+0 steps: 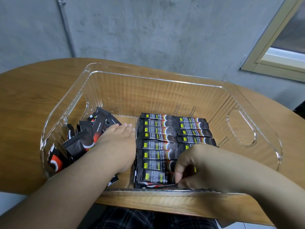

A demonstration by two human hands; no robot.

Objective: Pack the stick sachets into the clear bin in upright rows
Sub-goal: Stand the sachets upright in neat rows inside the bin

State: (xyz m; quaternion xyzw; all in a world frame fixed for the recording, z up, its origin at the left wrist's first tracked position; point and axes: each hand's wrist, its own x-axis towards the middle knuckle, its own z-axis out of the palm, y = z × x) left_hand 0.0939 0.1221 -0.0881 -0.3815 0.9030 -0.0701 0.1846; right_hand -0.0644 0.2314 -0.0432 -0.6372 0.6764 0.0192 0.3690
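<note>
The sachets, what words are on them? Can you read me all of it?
"INSTANT COFFEE" – small white letters on the neat sachets in the bin.
Big pale characters beside it: too blurred to read.
Yellow logo square on each: too small to read.
Loose sachets under the left hand: only a tiny blurred line.
Nothing else has words.

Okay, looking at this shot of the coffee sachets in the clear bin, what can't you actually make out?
Head view only:
- Sachets under the left hand: its palm and forearm cover part of the loose pile.
- What the right hand pinches: its curled fingers hide it.
- Near end of the sachet rows: hidden by the right hand and the clear bin rim.
- Sachet print: too small.
</note>
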